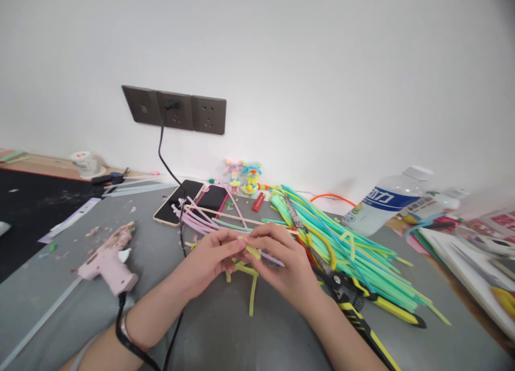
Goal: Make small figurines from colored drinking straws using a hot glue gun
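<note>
Both hands meet over the grey mat, pinching a yellow pipe cleaner (252, 252) between them. My left hand (215, 261) has thumb and forefinger pressed together at its left end. Around the other end, the fingers of my right hand (279, 258) are closed. More yellow pipe cleaner pieces (252, 293) show just below the fingers; whether they join the held one I cannot tell. Purple pipe cleaners (197, 220) lie behind my hands. To the right is a large pile of green pipe cleaners (346, 253).
A pink glue gun (108, 263) lies at left, its black cord passing by my left forearm. Yellow-black pliers (350, 293) and scissors (309, 234) rest by the green pile. Behind are two phones (177, 202), small figures (250, 177) and a tilted bottle (382, 202).
</note>
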Demonstrator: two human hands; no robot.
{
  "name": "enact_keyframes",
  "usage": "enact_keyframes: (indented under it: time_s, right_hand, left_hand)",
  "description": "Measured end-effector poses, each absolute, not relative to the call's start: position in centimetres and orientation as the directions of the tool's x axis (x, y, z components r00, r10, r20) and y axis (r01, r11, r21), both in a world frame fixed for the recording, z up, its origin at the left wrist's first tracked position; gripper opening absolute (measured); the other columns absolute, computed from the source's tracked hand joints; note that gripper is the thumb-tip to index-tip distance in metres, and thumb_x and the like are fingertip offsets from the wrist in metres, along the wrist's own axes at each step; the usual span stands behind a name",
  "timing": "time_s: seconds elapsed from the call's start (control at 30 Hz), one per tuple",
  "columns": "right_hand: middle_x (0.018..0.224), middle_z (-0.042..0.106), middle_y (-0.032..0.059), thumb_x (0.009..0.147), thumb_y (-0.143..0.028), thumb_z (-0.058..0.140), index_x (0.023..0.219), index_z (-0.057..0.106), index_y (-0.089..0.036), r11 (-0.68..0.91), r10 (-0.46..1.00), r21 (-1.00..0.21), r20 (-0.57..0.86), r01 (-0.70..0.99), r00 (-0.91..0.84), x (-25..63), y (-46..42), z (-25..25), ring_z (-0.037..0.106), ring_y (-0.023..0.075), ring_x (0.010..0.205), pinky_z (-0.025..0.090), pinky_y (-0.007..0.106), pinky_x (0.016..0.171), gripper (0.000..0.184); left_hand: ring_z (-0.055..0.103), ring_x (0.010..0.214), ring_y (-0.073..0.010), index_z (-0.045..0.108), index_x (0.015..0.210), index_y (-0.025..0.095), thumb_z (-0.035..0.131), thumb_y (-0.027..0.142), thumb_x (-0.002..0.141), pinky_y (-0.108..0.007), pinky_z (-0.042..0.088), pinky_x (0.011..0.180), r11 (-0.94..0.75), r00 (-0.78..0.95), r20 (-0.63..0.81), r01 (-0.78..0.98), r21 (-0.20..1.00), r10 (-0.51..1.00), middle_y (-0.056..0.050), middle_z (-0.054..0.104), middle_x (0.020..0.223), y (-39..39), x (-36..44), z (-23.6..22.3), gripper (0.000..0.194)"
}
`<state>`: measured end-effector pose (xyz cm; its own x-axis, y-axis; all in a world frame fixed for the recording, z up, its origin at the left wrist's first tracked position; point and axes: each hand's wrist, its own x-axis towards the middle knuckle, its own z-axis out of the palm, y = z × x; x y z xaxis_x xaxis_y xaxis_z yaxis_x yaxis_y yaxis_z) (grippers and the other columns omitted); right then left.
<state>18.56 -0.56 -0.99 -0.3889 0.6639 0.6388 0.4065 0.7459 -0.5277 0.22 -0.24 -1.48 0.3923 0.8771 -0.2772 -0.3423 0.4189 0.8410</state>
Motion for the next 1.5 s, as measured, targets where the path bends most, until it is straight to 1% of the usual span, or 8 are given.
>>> enact_keyframes:
  time_s: [0.23, 0.43, 0.6, 0.7, 0.87, 1.03, 1.23, 1.5]
  right_hand:
    - [0.08, 0.071, 0.0043, 0.093, -0.018, 0.065, 0.095, 0.069, -0.023, 0.765, 0.644, -0.523, 0.634, 0.377, -0.428, 18.9, -0.2, -0.7, 0.066, 0.0186, 0.074, 0.048, 0.034, 0.07, 0.006]
    - [0.073, 0.072, 0.0025, 0.094, -0.025, 0.066, 0.097, 0.068, -0.021, 0.807, 0.591, -0.467, 0.633, 0.362, -0.499, 19.6, 0.2, -0.9, 0.062, 0.016, 0.063, 0.045, 0.035, 0.069, 0.005]
    - [0.073, 0.073, 0.0029, 0.094, -0.026, 0.066, 0.1, 0.072, -0.021, 0.785, 0.619, -0.537, 0.659, 0.309, -0.428, 19.4, 0.0, -1.0, 0.064, 0.0166, 0.063, 0.047, 0.034, 0.068, 0.01]
    - [0.078, 0.076, 0.004, 0.093, -0.023, 0.066, 0.097, 0.073, -0.022, 0.719, 0.693, -0.622, 0.606, 0.31, -0.39, 19.2, -0.1, -1.1, 0.066, 0.0176, 0.067, 0.049, 0.033, 0.069, 0.008]
    - [0.074, 0.073, 0.0037, 0.089, -0.022, 0.068, 0.085, 0.071, -0.021, 0.473, 0.874, -0.814, 0.382, 0.338, -0.301, 18.7, -0.3, -1.2, 0.066, 0.0175, 0.067, 0.048, 0.026, 0.059, 0.005]
    - [0.071, 0.068, 0.0011, 0.091, -0.025, 0.062, 0.084, 0.066, -0.02, 0.281, 0.937, -0.928, 0.209, 0.246, -0.279, 18.4, -0.5, -0.8, 0.064, 0.0144, 0.063, 0.049, 0.022, 0.056, 0.009]
    - [0.071, 0.069, 0.0015, 0.091, -0.031, 0.062, 0.083, 0.064, -0.019, 0.19, 0.957, -0.966, 0.142, 0.175, -0.254, 18.3, -0.9, -0.5, 0.063, 0.0134, 0.059, 0.05, 0.022, 0.055, 0.014]
    - [0.068, 0.072, 0.0013, 0.09, -0.027, 0.062, 0.082, 0.064, -0.019, 0.26, 0.949, -0.921, 0.188, 0.291, -0.255, 18.3, -0.8, -0.3, 0.064, 0.0145, 0.06, 0.045, 0.023, 0.056, 0.011]
  left_hand:
    - [0.04, 0.054, -0.0071, 0.065, 0.074, 0.014, 0.074, 0.045, 0.081, -0.019, 0.031, 0.049, 0.16, 0.374, -0.097, -0.141, 0.977, 0.922, 0.002, 0.053, 0.063, -0.3, 0.2, -1.8, 0.033]
    - [0.044, 0.054, -0.0072, 0.058, 0.073, 0.016, 0.073, 0.048, 0.081, -0.019, 0.033, 0.049, 0.295, 0.5, -0.18, -0.162, 0.942, 0.847, 0.002, 0.055, 0.065, -0.5, 0.1, -1.3, 0.036]
    - [0.042, 0.054, -0.0063, 0.056, 0.075, 0.016, 0.072, 0.046, 0.082, -0.018, 0.032, 0.05, 0.361, 0.527, -0.209, -0.204, 0.91, 0.824, 0.002, 0.055, 0.068, -0.6, 0.0, -0.8, 0.035]
    - [0.039, 0.053, -0.0063, 0.057, 0.079, 0.017, 0.071, 0.043, 0.084, -0.019, 0.03, 0.049, 0.297, 0.493, -0.164, -0.205, 0.933, 0.854, 0.003, 0.054, 0.067, -0.5, -0.1, -1.0, 0.03]
    - [0.039, 0.056, -0.0077, 0.063, 0.076, 0.016, 0.07, 0.038, 0.085, -0.02, 0.031, 0.052, 0.02, 0.348, 0.006, -0.072, 0.997, 0.938, 0.004, 0.051, 0.065, -0.3, 0.1, -0.7, 0.025]
    - [0.038, 0.054, -0.0083, 0.062, 0.082, 0.017, 0.068, 0.043, 0.085, -0.021, 0.029, 0.05, 0.015, 0.3, 0.006, -0.066, 0.998, 0.954, 0.005, 0.049, 0.063, -0.4, 0.4, -0.7, 0.027]
    - [0.044, 0.059, -0.0089, 0.061, 0.085, 0.018, 0.061, 0.037, 0.091, -0.021, 0.035, 0.054, -0.087, 0.264, 0.087, -0.013, 0.996, 0.961, 0.002, 0.055, 0.073, -0.6, 0.2, -1.7, 0.02]
    - [0.061, 0.082, -0.0126, 0.066, 0.084, 0.019, 0.059, 0.023, 0.092, -0.019, 0.048, 0.07, -0.29, 0.255, 0.26, 0.087, 0.953, 0.931, -0.001, 0.065, 0.085, -0.6, 0.0, -1.8, 0.011]
